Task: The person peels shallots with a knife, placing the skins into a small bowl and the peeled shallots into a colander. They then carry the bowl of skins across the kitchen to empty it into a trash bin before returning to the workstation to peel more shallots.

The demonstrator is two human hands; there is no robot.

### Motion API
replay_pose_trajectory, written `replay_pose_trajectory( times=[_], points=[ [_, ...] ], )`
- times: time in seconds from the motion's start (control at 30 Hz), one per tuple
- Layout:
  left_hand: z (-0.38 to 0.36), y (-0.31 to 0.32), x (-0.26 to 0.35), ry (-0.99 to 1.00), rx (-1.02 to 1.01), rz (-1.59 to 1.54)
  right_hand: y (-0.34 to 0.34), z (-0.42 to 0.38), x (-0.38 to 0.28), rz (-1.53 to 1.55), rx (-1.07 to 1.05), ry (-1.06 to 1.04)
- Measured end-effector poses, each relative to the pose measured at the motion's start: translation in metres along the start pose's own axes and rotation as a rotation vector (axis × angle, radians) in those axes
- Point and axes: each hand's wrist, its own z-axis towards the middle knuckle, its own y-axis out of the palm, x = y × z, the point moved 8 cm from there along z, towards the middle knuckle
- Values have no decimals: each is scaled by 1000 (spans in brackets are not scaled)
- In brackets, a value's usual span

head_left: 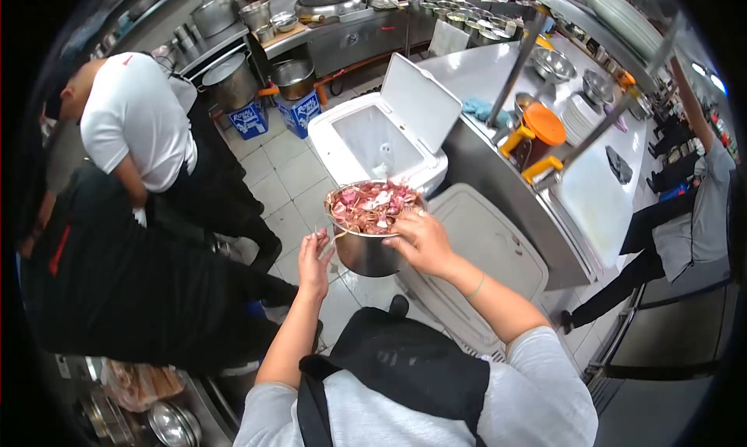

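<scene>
A steel pot (366, 254) in front of me is heaped with reddish-purple and white scraps (372, 206) that look like onion peelings, with thin brown strands among them. My right hand (422, 242) grips its right rim, fingers over the edge and thumb along the near side. At the pot's left, my left hand (313, 264) is raised with its fingers extended upward and spread, close to the rim. Just beyond the pot stands a white chest-like bin (331, 147), its hinged lid (420, 101) swung up and some clear plastic inside.
A large grey lid (490, 252) lies to the right, below a steel counter (506, 190) carrying an orange-lidded container (543, 125) and bowls. Two people (136, 128) bend over at the left; another person (692, 206) stands far right. Pots on blue crates (249, 120) line the back.
</scene>
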Motion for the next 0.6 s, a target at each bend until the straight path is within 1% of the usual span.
replay_pose_trajectory(
  times=[0.07,0.1,0.2,0.23,0.27,0.33,0.43,0.53,0.6],
  points=[
    [53,-4,-30,-120,-30,-170,13,31,50,199,4,98],
    [74,8,-39,-174,-25,-219,19,47,72,260,-3,154],
    [117,57,-41,-420,-145,-510,36,92,133,501,70,276],
    [139,68,-40,-422,-162,-584,46,103,158,594,120,319],
    [165,64,-48,-411,-136,-592,64,106,192,800,65,539],
    [205,69,-44,-400,-181,-431,68,126,228,876,60,691],
    [249,65,-41,-483,-23,-101,94,133,300,976,95,975],
    [289,66,-42,-480,39,87,129,122,354,979,178,1254],
    [309,68,-49,-481,36,248,144,112,375,964,174,1342]
  ],
)
